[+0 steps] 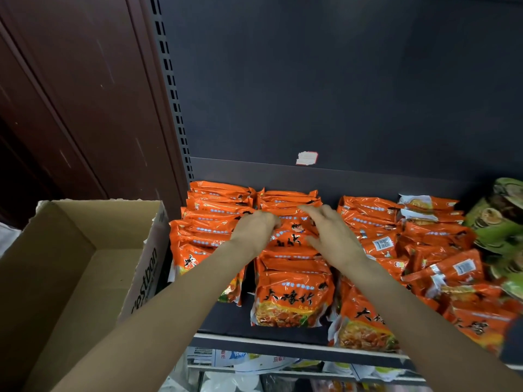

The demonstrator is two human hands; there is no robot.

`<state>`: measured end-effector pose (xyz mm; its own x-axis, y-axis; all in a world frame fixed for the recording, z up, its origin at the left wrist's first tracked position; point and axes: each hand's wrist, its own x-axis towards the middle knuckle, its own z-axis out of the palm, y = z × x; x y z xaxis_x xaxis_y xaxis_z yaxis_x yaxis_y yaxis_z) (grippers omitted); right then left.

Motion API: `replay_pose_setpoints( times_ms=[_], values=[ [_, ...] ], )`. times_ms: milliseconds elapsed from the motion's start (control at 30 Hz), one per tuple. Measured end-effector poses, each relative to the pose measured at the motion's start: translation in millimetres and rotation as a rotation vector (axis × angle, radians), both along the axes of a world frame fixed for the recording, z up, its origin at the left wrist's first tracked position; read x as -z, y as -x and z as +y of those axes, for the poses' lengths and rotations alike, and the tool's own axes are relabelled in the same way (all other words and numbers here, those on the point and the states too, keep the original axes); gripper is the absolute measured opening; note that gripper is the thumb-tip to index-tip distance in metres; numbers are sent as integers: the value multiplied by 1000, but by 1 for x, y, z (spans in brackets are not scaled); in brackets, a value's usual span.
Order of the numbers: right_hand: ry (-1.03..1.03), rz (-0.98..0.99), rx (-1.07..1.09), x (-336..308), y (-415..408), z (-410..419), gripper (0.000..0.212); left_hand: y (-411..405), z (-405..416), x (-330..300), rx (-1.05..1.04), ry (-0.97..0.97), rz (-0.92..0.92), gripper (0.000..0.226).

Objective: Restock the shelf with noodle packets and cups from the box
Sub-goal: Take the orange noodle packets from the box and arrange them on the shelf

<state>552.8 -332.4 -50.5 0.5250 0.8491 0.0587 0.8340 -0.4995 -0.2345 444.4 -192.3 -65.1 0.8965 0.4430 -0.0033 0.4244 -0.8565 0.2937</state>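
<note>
Both my hands were out over the middle row of orange noodle packets (291,301) on the dark shelf (226,321). My left hand (253,229) had its fingers curled down onto the top edge of a packet (285,236) in that row, and it seemed to be pinching the wrapper, though the fingertips were hidden behind the knuckles. My right hand (329,232) lay just beside it, to the right, fingers spread and fairly straight, resting on the same packet and the ones behind it. The two hands were close together but not touching.

The packets stood on edge in rows running away from me: one row left of my left hand, the middle row under both hands, and more rows to the right of my right hand, where several packets (441,267) had slumped and lay crooked (some showed their barcode backs). Farther right of them sat green noodle cups (501,219), stacked and tilted.

To the left of my left arm stood the cardboard box (70,264), open at the top, with bare cardboard showing inside. Above my hands a small torn price label (306,158) was stuck on the shelf's back panel.
</note>
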Motion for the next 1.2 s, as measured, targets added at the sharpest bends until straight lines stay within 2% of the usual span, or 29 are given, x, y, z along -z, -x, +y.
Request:
replay_pose_setpoints(
  times_ms=[67,200,267,400,500,567,633,733,800,933,1100,1200],
  values=[
    [-34,-22,-69,-1,1,-3,42,-5,-5,-1,73,-49,-15,24],
    [-68,84,74,6,-7,-10,19,-7,-2,1,61,89,-145,27],
    [-63,122,115,10,-10,-12,15,-2,1,1,82,52,-75,34],
    [48,98,79,16,-9,-13,23,11,9,1,148,19,125,45],
    [30,-67,30,14,-7,-18,30,20,11,3,175,22,71,43],
    [5,-26,-28,12,-5,-21,33,27,12,4,192,37,-2,40],
    [59,36,-106,10,-1,-21,33,35,11,4,232,36,4,40],
    [165,59,-149,9,5,-19,39,45,6,4,261,70,-31,48],
    [160,52,-161,8,10,-21,46,51,-1,4,290,81,-55,58],
    [180,49,-203,5,27,-33,56,65,-13,12,338,-129,80,80],
    [241,-9,-131,6,50,-42,48,82,-25,22,384,-275,74,62],
    [211,-54,-99,8,64,-47,39,94,-32,28,413,-240,99,59]
  ],
)
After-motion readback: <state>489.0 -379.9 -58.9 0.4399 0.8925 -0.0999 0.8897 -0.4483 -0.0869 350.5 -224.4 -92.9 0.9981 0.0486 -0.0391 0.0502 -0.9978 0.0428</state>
